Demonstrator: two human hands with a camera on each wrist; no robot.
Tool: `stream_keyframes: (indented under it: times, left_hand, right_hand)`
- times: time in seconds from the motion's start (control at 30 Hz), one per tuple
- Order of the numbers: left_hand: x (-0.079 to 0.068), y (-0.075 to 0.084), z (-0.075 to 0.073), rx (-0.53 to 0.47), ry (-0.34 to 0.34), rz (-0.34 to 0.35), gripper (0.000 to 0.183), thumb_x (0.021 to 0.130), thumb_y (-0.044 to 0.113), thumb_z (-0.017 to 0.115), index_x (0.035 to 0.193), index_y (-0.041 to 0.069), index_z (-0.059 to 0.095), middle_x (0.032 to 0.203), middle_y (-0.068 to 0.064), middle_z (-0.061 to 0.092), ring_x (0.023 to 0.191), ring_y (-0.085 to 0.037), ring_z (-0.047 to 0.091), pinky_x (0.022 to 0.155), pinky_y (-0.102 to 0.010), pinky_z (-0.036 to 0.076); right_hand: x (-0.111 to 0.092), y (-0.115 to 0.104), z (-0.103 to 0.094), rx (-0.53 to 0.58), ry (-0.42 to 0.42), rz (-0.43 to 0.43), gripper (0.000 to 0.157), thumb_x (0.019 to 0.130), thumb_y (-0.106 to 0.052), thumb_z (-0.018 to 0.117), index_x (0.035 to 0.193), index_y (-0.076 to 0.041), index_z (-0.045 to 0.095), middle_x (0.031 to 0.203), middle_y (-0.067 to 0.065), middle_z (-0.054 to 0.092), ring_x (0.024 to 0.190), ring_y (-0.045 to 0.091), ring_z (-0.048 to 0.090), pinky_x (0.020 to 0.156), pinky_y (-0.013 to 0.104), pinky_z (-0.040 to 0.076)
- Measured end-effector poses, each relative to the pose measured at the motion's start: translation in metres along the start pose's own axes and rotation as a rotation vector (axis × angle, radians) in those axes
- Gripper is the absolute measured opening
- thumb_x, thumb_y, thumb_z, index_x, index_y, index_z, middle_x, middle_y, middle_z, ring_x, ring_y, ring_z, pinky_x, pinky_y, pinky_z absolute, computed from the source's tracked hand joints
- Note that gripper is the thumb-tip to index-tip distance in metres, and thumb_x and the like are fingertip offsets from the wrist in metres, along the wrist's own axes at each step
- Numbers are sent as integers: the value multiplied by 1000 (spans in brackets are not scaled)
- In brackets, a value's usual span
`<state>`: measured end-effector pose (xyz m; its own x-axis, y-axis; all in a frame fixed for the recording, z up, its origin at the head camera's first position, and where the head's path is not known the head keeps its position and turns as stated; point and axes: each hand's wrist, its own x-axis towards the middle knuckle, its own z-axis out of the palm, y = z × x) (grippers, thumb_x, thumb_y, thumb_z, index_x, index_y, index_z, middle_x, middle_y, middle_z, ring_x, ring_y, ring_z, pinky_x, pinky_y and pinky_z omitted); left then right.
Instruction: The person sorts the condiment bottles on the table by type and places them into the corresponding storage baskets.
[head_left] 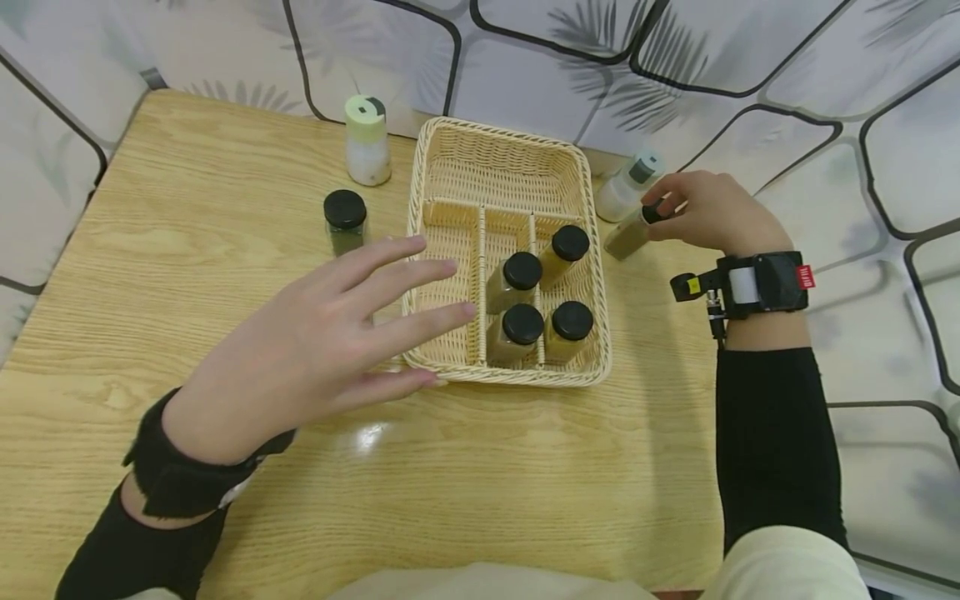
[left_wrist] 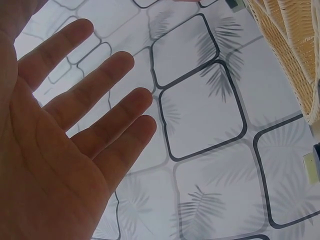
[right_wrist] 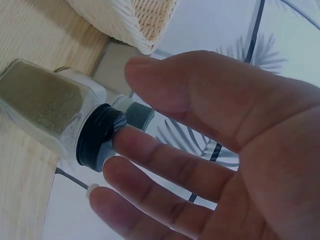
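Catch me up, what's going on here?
A person's right hand is at the lid of a jar right of the wicker basket, its thumb apart from the lid. The left hand, holding nothing, is near the basket's left edge. Four black-lidded jars stand in the basket; another jar stands left of it on the table.

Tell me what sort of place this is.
Probably an indoor tabletop spot staged for recording, though I can't be sure: a wood-grain table, a patterned backdrop close around it, and a device strapped to the right wrist.
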<state>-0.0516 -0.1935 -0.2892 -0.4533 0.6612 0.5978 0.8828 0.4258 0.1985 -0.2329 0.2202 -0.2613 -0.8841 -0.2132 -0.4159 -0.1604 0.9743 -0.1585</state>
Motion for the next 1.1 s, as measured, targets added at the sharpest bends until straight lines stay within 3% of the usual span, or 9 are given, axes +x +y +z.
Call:
stream_keyframes:
  times: [0.77, 1.1]
  left_hand:
    - [0, -1, 1, 10, 5, -16, 54, 88, 37, 73, 136, 14, 62, 136, -17, 59, 131, -40, 50, 113, -50, 43]
    - [-1, -2, 1, 10, -44, -41, 54, 89, 40, 72, 136, 14, 61, 139, -17, 57, 135, -39, 47, 118, -47, 37]
  right_hand:
    - [11, 8, 1, -24, 19, 43, 55, 92, -34, 70, 140, -11, 55, 131, 27, 56, 112, 44, 55, 82, 60, 49]
    - [19, 12, 6, -11, 84, 73, 54, 89, -34, 73, 135, -9, 59, 126, 25, 58, 109, 43, 55, 76, 56, 50]
